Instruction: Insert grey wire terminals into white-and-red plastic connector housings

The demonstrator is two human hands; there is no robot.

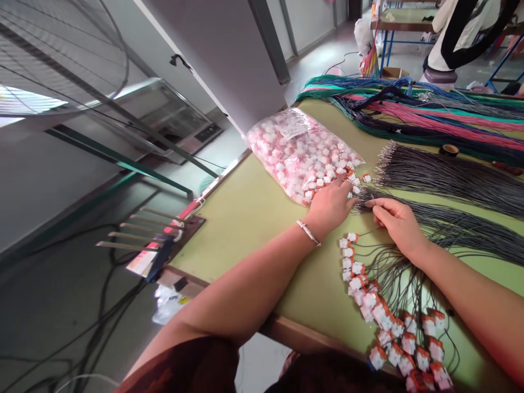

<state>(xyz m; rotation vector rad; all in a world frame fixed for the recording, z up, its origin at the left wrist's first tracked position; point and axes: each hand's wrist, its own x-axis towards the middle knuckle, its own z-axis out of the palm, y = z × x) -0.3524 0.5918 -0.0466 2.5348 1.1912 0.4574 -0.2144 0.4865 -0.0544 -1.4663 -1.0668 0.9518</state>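
Observation:
My left hand (332, 204), with a bracelet at the wrist, reaches to the loose white-and-orange connectors (327, 179) at the mouth of a clear plastic bag (295, 147). Its fingertips are bent among the connectors, and what they hold is hidden. Just right of it, my right hand (395, 221) pinches at the tip end of a bundle of dark wires (454, 218); what sits between thumb and finger is too small to make out. Below the right hand lie wires fitted with white-and-orange connectors (380, 316), in a curved row and a heap.
A second dark wire bundle (450, 174) lies behind, with a tape roll (449, 149) on it. Colourful long wires (429, 109) cross the back of the green table (245, 218). A rack with metal prongs (164, 240) is at the left edge. A person (462, 38) is at upper right.

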